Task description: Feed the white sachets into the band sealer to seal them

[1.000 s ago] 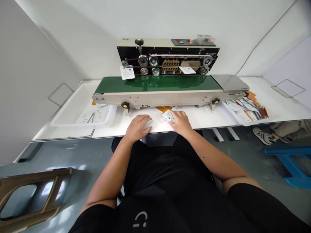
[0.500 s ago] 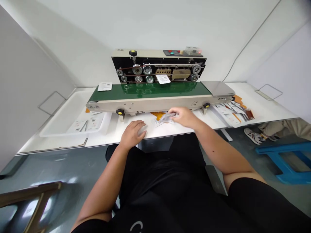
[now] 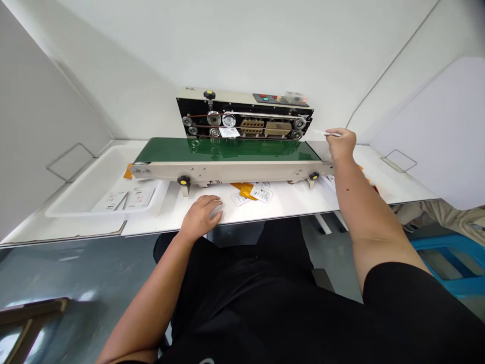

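My right hand [image 3: 342, 144] is raised above the right end of the conveyor, its fingers pinched on a small white sachet [image 3: 329, 134] seen nearly edge-on. My left hand [image 3: 200, 216] rests on the white table, fingers loosely bent and thumb apart; the space under its palm is partly hidden. Along the rollers of the band sealer [image 3: 246, 116] sits another white sachet [image 3: 229, 132], over the green belt [image 3: 227, 151]. Right of my left hand, several white printed sachets [image 3: 261, 194] and orange ones [image 3: 247, 190] lie in front of the conveyor.
At the left stands a white tray [image 3: 56, 207] with white printed packets [image 3: 138, 197] in it. A control panel [image 3: 280, 99] tops the sealer. A blue stool [image 3: 450, 260] and part of another person's leg [image 3: 428, 215] are at the right. A wooden-framed chair [image 3: 34, 313] is lower left.
My right hand has lifted from the sachets on the table to the conveyor's right end, carrying one. The sachet in the sealer has travelled left. The one at the belt's left end is gone.
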Demonstrator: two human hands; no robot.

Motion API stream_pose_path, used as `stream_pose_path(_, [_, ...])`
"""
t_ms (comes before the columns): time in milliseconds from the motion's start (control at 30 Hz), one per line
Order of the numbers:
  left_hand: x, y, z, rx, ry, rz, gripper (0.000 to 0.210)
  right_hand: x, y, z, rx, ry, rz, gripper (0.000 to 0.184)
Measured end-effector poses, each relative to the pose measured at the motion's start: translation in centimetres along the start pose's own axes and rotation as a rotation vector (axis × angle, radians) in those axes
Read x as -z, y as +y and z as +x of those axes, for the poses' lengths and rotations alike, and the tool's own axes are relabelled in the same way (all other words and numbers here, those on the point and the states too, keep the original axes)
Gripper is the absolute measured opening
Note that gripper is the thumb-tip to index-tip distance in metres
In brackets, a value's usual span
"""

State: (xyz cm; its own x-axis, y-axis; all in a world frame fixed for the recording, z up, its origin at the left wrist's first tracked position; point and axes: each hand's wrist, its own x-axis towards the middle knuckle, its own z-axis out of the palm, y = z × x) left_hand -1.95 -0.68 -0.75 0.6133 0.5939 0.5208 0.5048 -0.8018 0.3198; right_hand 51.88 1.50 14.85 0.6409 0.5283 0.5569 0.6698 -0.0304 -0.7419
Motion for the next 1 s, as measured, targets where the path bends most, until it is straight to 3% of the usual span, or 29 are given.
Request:
stream_pose_path(100, [0.0,0.0,0.0,0.006,-0.004,0.001,0.026,-2.2,0.2,0.3,-0.008,0.004,0.023,0.030])
stream_pose_path(233, [0.1,0.0,0.1,0.002,-0.009,0.005,0.026,-5.4,-0.4,0.6,0.034,-0.141,0.077,0.028])
stream_pose_path(300, [0.2,0.0,0.1,0.001,-0.007,0.001,0.027,-6.5,-0.9,0.6,0.046,-0.222,0.064,0.029])
stream_pose_path(367, [0.2,0.1,0.1,0.002,-0.004,0.004,0.027,-6.8,-1.7,-0.2,0.097,-0.198,0.014,0.036])
stream_pose_path(467, [0.1,0.2,0.1,0.002,0.005,0.013,0.027,-6.2,-2.9,-4.7,0.287,0.040,-0.052,0.046])
stream_pose_path(533, [0.1,0.3,0.0,0.003,0.005,0.013,0.026,-5.5,-3.5,-9.8,0.440,0.066,-0.063,0.045])
stream_pose_path(567, [0.1,0.3,0.0,0.003,0.001,0.014,0.026,-5.1,-3.8,-12.7,0.508,-0.019,-0.068,0.043])
stream_pose_path(633, [0.0,0.4,0.0,-0.001,-0.019,0.022,0.028,-4.7,-4.1,-18.2,0.617,-0.334,-0.098,0.040])
stream_pose_path(700, [0.0,0.5,-0.1,-0.020,-0.061,0.040,0.032,-4.8,-4.2,-22.5,0.631,-0.609,-0.164,0.041])
stream_pose_path(733, [0.0,0.6,-0.1,-0.032,-0.086,0.051,0.034,-5.0,-4.2,-23.9,0.594,-0.681,-0.217,0.043])
stream_pose_path(867, [0.0,0.8,-0.2,-0.042,-0.147,0.097,0.042,-6.8,-3.3,-25.3,0.335,-0.795,-0.469,0.058])
stream_pose_path(1000, [0.1,0.7,-0.2,-0.035,-0.146,0.116,0.040,-7.6,-2.7,-24.0,0.271,-0.867,-0.483,0.062])
